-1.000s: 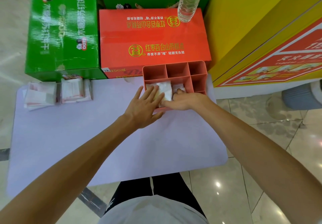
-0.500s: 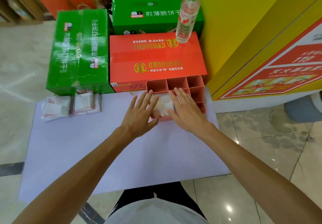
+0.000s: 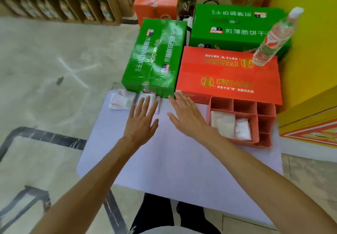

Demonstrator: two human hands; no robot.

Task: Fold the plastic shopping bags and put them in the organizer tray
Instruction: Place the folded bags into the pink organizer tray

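Note:
A pink organizer tray (image 3: pixel 262 143) sits at the right of the pale table (image 3: pixel 173 160). Its large compartment holds two folded white bags (image 3: pixel 230 125). Two more white-and-red plastic bags lie at the table's far left: one (image 3: pixel 121 99) in plain sight, the other (image 3: pixel 147 97) under the fingertips of my left hand (image 3: pixel 141 119). That hand is flat with straight fingers. My right hand (image 3: pixel 186 117) hovers open over the table's middle, left of the tray, holding nothing.
Green cartons (image 3: pixel 156 57) and a red carton (image 3: pixel 229 75) stand along the table's far edge. A water bottle (image 3: pixel 273 38) stands on the red carton. A yellow wall (image 3: pixel 310 51) is at the right. My dark-trousered legs (image 3: pixel 164 213) show below the table.
Both hands have left the tray and moved left across the table. The left hand now reaches the loose bags. The view has swung left.

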